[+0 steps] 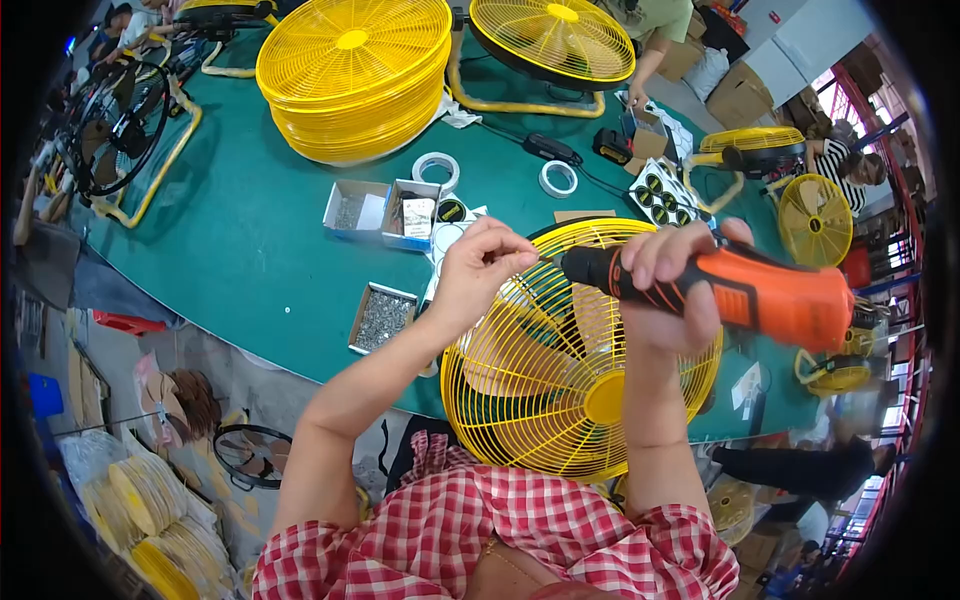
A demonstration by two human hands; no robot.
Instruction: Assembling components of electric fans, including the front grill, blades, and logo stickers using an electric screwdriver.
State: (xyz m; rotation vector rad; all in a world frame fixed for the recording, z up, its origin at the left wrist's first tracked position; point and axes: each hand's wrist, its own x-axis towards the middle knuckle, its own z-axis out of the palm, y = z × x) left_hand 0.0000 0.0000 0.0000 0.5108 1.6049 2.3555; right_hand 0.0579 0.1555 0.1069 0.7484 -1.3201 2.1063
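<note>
On the green counter [250, 240], my left hand [478, 272] pinches a screw at the tip of the orange driver [740, 290] clenched in my right hand [672, 290], so the yellow fan guard [560, 380] appears unfastened as yet.

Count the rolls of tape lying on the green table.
2. One tape roll lies near the stack of yellow grilles; the other tape roll lies further right, by the black cable. More could be hidden behind the fans or boxes.
</note>
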